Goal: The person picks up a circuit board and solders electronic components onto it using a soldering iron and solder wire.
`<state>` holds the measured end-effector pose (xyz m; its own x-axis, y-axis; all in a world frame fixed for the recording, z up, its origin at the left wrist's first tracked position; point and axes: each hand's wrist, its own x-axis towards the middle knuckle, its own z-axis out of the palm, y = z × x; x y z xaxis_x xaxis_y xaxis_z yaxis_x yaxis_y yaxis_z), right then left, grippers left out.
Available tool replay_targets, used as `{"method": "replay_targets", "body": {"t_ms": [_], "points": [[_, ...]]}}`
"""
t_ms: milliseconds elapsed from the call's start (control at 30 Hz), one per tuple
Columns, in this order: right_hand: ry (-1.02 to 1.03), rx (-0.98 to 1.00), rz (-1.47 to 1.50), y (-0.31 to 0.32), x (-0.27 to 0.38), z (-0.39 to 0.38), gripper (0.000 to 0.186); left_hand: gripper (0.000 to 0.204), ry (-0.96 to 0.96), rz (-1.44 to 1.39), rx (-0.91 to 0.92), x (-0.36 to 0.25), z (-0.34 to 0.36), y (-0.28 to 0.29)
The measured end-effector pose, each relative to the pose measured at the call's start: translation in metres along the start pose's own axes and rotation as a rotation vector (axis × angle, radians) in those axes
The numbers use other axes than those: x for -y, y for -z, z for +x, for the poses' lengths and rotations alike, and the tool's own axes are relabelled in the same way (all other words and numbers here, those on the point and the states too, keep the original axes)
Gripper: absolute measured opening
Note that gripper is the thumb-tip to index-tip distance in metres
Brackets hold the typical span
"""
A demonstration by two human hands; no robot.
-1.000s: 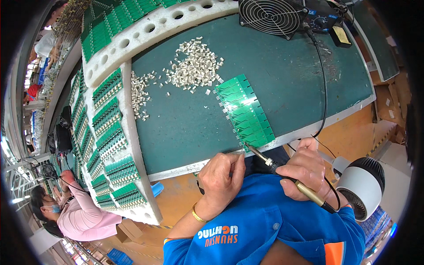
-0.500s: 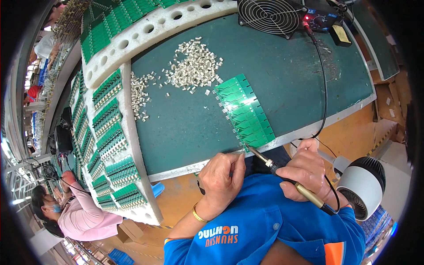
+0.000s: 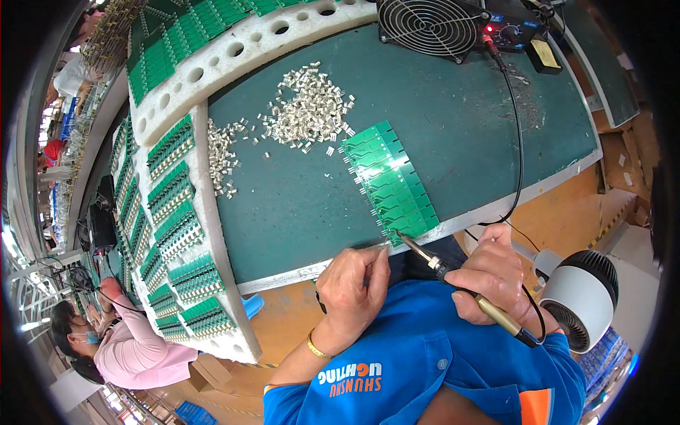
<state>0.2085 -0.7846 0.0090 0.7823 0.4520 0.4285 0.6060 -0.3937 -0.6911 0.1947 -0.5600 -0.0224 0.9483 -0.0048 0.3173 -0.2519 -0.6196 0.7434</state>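
Well — right hand (image 3: 489, 276) curls around soldering iron (image 3: 497, 313).

The board panel (image 3: 391, 185) lies at the near edge of the bench (image 3: 283, 219), component pile (image 3: 308, 113) beyond it, left; foam tray (image 3: 246, 329) along the left edge; fan (image 3: 428, 28) toward the far right corner, left of soldering station (image 3: 511, 34)

The right hand (image 3: 489, 275) holds a soldering iron (image 3: 498, 314), tip at a green circuit board (image 3: 391, 176).
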Motion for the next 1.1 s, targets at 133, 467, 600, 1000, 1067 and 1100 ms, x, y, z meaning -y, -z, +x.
{"method": "replay_targets", "body": {"t_ms": [133, 467, 600, 1000, 1067, 1100], "points": [[-0.008, -0.034, -0.010, 0.002, -0.001, -0.001, 0.021, 0.018, 0.036, -0.006, -0.027, 0.000, -0.003, 0.004], [-0.022, -0.059, 0.093, -0.004, -0.007, 0.003, 0.022, 0.016, 0.019, 0.009, -0.017, -0.002, 0.002, 0.000], [-0.034, -0.064, 0.109, -0.006, -0.009, 0.005, 0.022, 0.016, 0.019, -0.002, -0.015, -0.001, 0.004, 0.000], [-0.040, -0.062, 0.117, -0.006, -0.011, 0.009, 0.022, 0.016, 0.058, 0.000, 0.021, -0.002, 0.007, 0.001], [-0.035, -0.066, 0.116, -0.006, -0.010, 0.009, 0.022, 0.016, 0.040, 0.002, 0.026, 0.000, 0.007, 0.001], [-0.031, -0.067, 0.108, -0.006, -0.010, 0.009, 0.022, 0.016, 0.033, -0.007, 0.019, 0.000, 0.007, 0.002]]}}
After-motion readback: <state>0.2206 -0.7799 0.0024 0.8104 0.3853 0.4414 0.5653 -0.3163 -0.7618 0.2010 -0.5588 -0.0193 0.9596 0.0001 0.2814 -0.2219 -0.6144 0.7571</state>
